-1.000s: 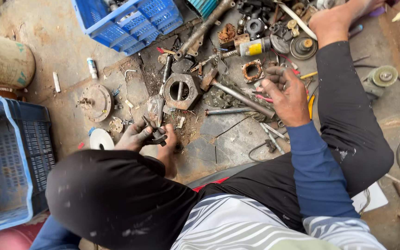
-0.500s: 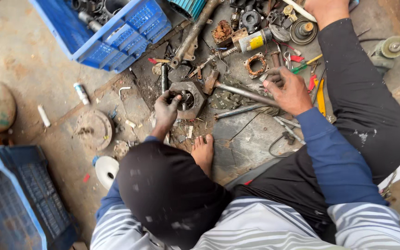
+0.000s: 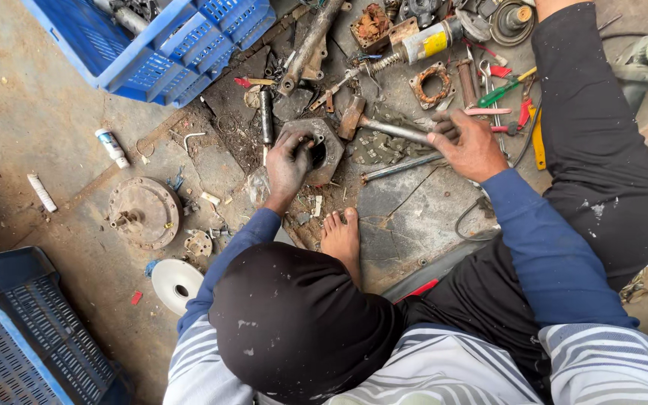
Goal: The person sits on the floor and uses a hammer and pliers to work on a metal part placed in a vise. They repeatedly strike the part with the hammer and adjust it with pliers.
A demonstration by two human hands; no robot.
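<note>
Starting at the left, I see a dark blue crate at the near corner, then a rusty round flange and a white disc lying flat on the ground, with a second blue crate at the far side holding metal parts. Moving right, my left hand rests on the grey hexagonal housing, which sits on the ground about mid-scene, just beyond my bare foot; the fingers are curled over its rim and reaching into the bore, gripping the casting rather than lifting it. Further right, my right hand is closed around the handle of the hammer, whose head lies touching the housing's right edge. I judge the risk plain: with fingers inside the bore and the hammer head so near, a glancing blow could catch them, and the housing could skid on the grit toward the foot. Loose tools to the right, among them red-handled pliers, could be knocked about. The surface is stained, cracked concrete strewn with rusty scrap, bolts and shavings; it looks like an open workshop floor in daylight
</note>
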